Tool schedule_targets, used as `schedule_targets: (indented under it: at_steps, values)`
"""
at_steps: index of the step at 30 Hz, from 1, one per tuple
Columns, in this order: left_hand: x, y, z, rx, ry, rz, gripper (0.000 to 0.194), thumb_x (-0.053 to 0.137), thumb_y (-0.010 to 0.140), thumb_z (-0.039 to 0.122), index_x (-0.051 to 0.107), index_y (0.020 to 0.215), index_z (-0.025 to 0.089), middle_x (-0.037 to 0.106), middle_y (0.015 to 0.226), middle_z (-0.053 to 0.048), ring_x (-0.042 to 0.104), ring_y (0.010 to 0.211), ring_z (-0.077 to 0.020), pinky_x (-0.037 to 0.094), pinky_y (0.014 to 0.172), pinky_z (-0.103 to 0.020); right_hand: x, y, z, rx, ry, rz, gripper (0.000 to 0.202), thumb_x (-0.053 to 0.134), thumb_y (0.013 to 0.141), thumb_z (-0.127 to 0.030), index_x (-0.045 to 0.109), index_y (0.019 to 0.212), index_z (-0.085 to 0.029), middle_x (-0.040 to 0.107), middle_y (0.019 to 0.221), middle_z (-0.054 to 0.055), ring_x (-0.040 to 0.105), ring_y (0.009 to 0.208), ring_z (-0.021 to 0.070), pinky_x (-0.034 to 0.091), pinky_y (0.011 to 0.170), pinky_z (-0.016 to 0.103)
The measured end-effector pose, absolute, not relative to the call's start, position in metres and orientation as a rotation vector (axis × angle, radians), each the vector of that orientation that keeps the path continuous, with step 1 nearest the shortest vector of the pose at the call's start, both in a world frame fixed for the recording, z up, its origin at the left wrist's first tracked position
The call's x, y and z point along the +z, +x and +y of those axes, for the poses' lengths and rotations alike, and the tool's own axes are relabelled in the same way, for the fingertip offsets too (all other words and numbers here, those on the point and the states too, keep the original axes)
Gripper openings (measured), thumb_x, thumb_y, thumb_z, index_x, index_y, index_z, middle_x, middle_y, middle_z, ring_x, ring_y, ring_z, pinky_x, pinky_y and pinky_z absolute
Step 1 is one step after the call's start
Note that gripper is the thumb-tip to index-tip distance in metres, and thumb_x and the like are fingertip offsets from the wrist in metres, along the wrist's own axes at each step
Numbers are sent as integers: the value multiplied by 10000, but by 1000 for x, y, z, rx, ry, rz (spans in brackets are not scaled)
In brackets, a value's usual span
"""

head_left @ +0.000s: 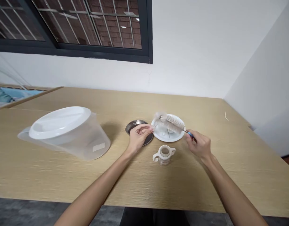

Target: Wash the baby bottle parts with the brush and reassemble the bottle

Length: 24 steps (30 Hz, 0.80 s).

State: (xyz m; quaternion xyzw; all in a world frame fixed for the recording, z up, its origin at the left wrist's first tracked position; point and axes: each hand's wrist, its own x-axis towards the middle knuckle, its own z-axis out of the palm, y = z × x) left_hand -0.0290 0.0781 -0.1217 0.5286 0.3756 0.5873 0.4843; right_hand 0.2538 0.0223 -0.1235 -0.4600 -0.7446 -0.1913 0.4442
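Observation:
My right hand (199,142) grips the blue handle of a bottle brush (174,123), whose white bristles reach left over a white plate (156,137). Between the fingertips of my left hand (138,135) is a small clear piece (154,126), too small to name for certain. It is close to the brush's tip; I cannot tell whether they touch. Under my left hand lies a round metal dish (148,140), partly hidden. Small items on the plate are partly covered by the brush. A small clear baby bottle (165,154) with two white handles stands uncapped nearer to me.
A large frosted plastic pitcher (88,138) with a white lid stands tilted-looking on the left of the wooden table (125,185). A thin pale strip (226,116) lies at the far right. A wall and a barred window (92,25) are behind the table.

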Motion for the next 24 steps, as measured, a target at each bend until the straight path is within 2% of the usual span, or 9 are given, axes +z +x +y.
schedule_targets:
  at_steps: [6, 9, 12, 15, 18, 20, 24]
  values:
    - [-119, -30, 78, 1391, 1296, 883, 452, 806, 748, 487, 585, 960, 156, 771, 912, -103, 749, 802, -210, 594, 791, -339, -129, 270, 31, -473, -1270, -1616, 167, 558, 936, -261, 680, 982, -157, 647, 677, -11, 525, 516, 85, 383, 540, 214]
    - [-114, -32, 83, 1309, 1465, 909, 483, 784, 754, 516, 615, 1012, 144, 772, 965, -135, 745, 863, -232, 581, 851, -366, -130, 277, 36, -464, -1328, -1537, 185, 546, 941, -291, 672, 944, -157, 614, 639, -19, 510, 511, 90, 373, 536, 219]
    - [-101, -32, 94, 1098, 1857, 1031, 438, 633, 862, 544, 689, 1020, 139, 754, 1088, -160, 721, 946, -259, 564, 866, -372, -130, 280, 38, -486, -1334, -1524, 192, 538, 939, -295, 673, 909, -162, 584, 601, -26, 508, 510, 93, 359, 536, 222]
    - [-85, -25, 109, 669, 2297, 1159, 382, 527, 917, 476, 734, 993, 165, 679, 1289, -149, 694, 1044, -285, 542, 897, -379, -128, 280, 39, -507, -1319, -1515, 198, 529, 938, -292, 668, 875, -164, 581, 590, -21, 514, 511, 96, 344, 529, 224]
    - [-75, -9, 122, 279, 2509, 1229, 337, 515, 909, 386, 740, 1040, 173, 543, 1468, -140, 619, 1222, -308, 472, 1034, -397, -124, 279, 37, -523, -1312, -1501, 203, 525, 940, -298, 662, 865, -168, 593, 598, -13, 529, 524, 101, 345, 531, 225]
    - [-72, 1, 129, 122, 2538, 1247, 302, 549, 881, 336, 743, 1052, 180, 521, 1493, -129, 602, 1250, -309, 437, 1078, -397, -122, 279, 36, -534, -1298, -1498, 196, 529, 940, -295, 660, 865, -171, 609, 616, -7, 543, 542, 104, 349, 535, 225]
    - [-75, 11, 138, 41, 2534, 1244, 253, 592, 835, 277, 760, 993, 170, 575, 1442, -123, 612, 1238, -308, 455, 1053, -358, -116, 277, 33, -531, -1282, -1505, 187, 523, 939, -275, 653, 848, -175, 635, 645, 3, 549, 557, 105, 346, 538, 229]
